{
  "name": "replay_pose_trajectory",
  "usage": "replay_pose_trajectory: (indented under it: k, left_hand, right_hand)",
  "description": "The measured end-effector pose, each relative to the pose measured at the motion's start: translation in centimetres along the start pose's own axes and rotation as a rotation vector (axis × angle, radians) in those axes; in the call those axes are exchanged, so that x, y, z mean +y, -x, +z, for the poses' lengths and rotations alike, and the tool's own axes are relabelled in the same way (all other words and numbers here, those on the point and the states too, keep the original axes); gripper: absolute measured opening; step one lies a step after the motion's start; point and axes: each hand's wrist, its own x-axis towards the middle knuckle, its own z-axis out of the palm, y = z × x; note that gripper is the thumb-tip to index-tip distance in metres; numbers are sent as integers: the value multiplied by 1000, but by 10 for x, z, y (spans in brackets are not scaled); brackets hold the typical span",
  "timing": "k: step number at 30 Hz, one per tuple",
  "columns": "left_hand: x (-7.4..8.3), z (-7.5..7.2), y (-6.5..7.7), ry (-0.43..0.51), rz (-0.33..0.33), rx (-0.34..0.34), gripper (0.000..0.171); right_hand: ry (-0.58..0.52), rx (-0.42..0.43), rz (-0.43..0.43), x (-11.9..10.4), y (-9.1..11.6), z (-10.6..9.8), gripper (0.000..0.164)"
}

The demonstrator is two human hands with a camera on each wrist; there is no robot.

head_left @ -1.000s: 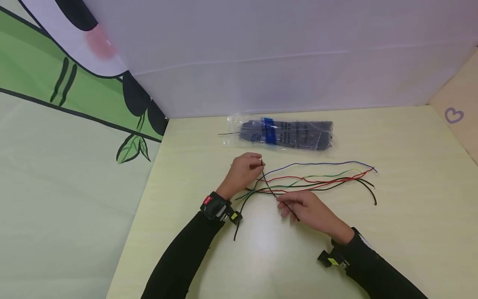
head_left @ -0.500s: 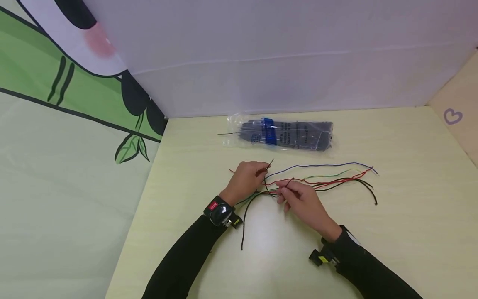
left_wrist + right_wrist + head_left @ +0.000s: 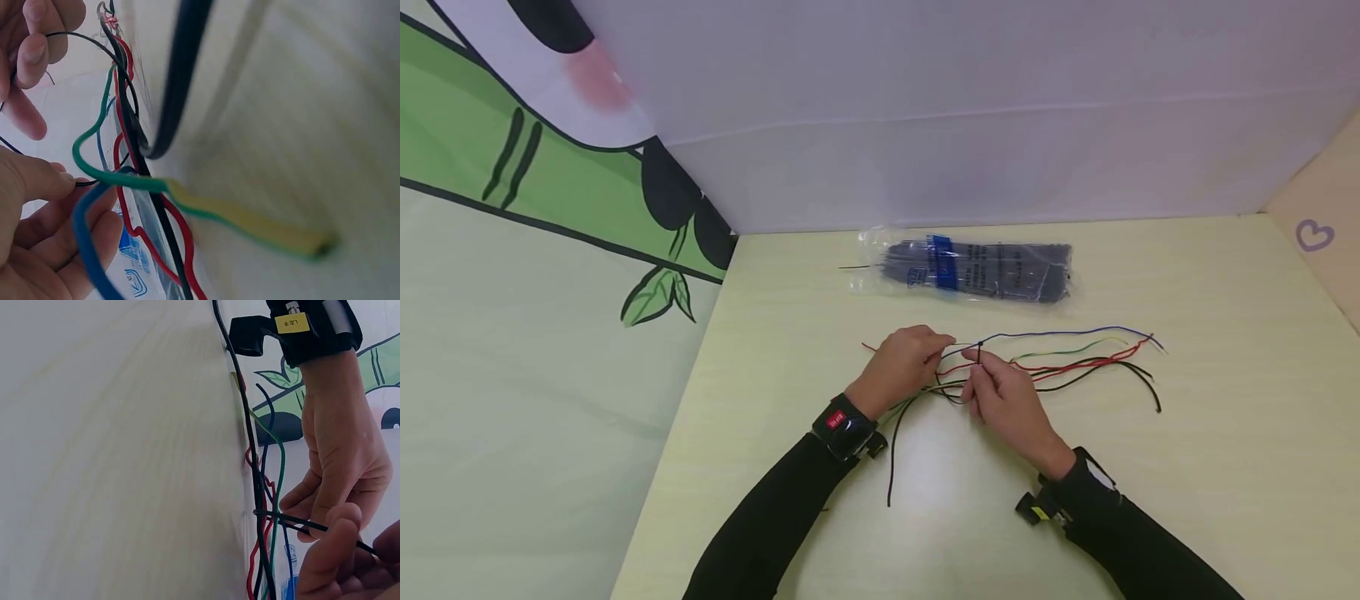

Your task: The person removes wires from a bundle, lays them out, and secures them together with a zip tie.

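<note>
A thin black cable tie (image 3: 300, 522) loops around a loose bundle of black, red, green and blue wires (image 3: 1093, 362). My left hand (image 3: 898, 367) pinches one end of the tie between thumb and fingers, at the left of the bundle. Just to its right, my right hand (image 3: 1011, 408) pinches the other end, whose small head sticks up above the fingertips. In the left wrist view both ends of the tie (image 3: 84, 35) run from the wires to the fingers, and they look apart. My hands partly cover the bundle's left part in the head view.
A clear plastic bag (image 3: 977, 268) of dark cable ties lies behind the wires, with one tie poking out on its left. One black wire end (image 3: 892, 467) curves toward me. A pale fabric wall (image 3: 962, 167) stands at the table's back edge.
The tie went from a straight strip across the wires to a loop around them. My right hand moved up and slightly left; my left hand shifted right, bringing the two ends closer.
</note>
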Motion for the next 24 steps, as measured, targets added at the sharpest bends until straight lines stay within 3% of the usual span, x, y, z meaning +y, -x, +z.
replay_pose_trajectory:
  k: [8,16,24]
  left_hand:
    - [5,0,2,-35,20,-8,28]
    - [5,1,2,-28,11,1,29]
    - [4,2,4,2,1,-8,29]
  right_hand:
    - [80,-47,21,2,0,0,30]
    - [105,55,31,0,2,1,31]
    - [163,40,-5,2,2,1,35]
